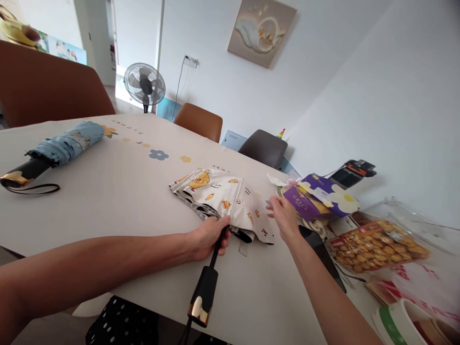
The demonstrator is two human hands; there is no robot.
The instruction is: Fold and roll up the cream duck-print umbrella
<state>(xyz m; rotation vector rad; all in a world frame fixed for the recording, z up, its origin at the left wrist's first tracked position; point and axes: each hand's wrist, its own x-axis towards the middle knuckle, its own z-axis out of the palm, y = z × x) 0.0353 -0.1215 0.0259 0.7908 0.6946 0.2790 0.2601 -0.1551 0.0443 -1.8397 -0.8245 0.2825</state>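
A white umbrella (230,199) printed with yellow ducks lies half folded on the table, its canopy in loose pleats. Its black shaft runs toward me and ends in a black handle (204,292) with gold trim, which sticks out past the table's near edge. My left hand (213,235) is wrapped round the shaft just below the canopy. To the right of the canopy hovers my right hand (282,213), fingers loosely apart and nothing seen in them. Over on the far left rests a folded blue umbrella (72,143) with a black and gold handle and a wrist strap.
On the right the white table (136,206) is crowded: a purple box (305,199), a dark tablet (319,254), a bag of round snacks (381,244) and a white-and-green cup (395,321). Chairs (199,122) and a fan (145,85) stand beyond the table.
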